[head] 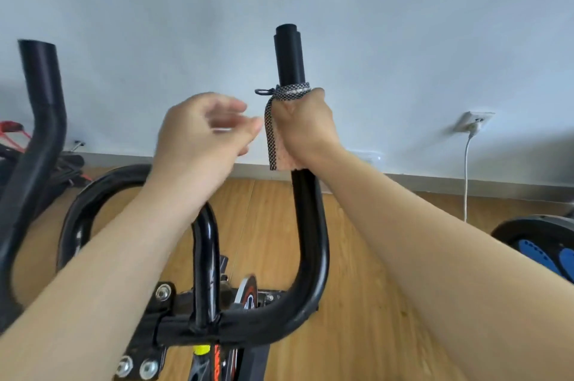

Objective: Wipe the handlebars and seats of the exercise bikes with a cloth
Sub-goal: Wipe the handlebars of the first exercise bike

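A black exercise-bike handlebar fills the middle of the head view; its right horn (pixel 290 57) rises upright. My right hand (pixel 306 129) is closed around that horn with a pink cloth with a black-and-white patterned edge (pixel 271 135) wrapped between palm and bar. The cloth's edge hangs down on the left side of my fist. My left hand (pixel 202 135) hovers just left of the cloth, blurred, fingers loosely apart and holding nothing. The left horn (pixel 42 94) stands at the far left. The centre loop (pixel 205 244) of the bar runs under my left forearm.
A pale wall is close behind the bars, with a socket and white cable (pixel 466 169) at the right. Wooden floor (pixel 366 256) lies below. A dark disc-shaped device with blue pads (pixel 540 247) sits at the right edge. Black and red gear (pixel 18 144) lies at the far left.
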